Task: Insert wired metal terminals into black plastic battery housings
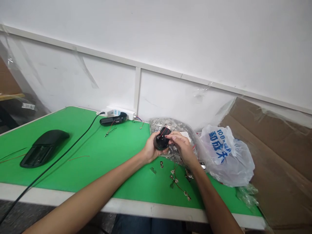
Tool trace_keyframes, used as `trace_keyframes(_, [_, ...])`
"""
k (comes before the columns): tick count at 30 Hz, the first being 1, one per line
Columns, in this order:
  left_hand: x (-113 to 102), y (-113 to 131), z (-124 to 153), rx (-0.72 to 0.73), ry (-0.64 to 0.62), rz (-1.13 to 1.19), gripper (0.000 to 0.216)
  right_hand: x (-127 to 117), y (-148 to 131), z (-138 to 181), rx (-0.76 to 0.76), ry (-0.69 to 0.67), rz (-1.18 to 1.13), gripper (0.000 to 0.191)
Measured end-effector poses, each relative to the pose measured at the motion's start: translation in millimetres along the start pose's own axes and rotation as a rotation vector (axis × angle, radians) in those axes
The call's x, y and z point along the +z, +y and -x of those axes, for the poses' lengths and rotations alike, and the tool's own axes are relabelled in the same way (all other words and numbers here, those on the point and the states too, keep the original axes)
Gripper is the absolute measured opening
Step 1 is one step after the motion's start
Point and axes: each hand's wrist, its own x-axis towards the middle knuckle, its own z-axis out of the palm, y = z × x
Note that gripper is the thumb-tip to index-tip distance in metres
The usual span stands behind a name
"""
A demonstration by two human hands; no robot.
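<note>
My left hand is closed round a small black round part with red wires, held above the green table. My right hand pinches at the right side of the same part, fingers pressed together on it. Just behind both hands lies a clear bag of small metal pieces. Several small metal contacts with wires lie loose on the table below my hands.
A white plastic bag with blue print sits at the right. A black curved housing lies at the left, with a black cable running past it. A white power strip and another black part sit by the wall. Cardboard leans at the right.
</note>
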Motion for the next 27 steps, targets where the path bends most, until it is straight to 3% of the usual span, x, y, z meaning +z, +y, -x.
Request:
trace_keyframes(8, [-13,2,-3,-0.008,-0.068,-0.045,0.042,3,-14,5,-0.111,-0.101,0.177,0.028])
trace_keyframes(18, [-12,9,-2,-0.071,0.013,-0.026,0.048,1,-11,12,-0.529,-0.201,0.648,0.033])
trace_keyframes(23, [-12,15,-5,-0.028,-0.020,-0.093,0.043,3,-13,10,-0.448,-0.133,0.497,0.032])
trace_keyframes(27, [-10,19,-4,0.082,-0.028,-0.172,0.035,5,-12,5,-0.253,0.078,0.272,0.031])
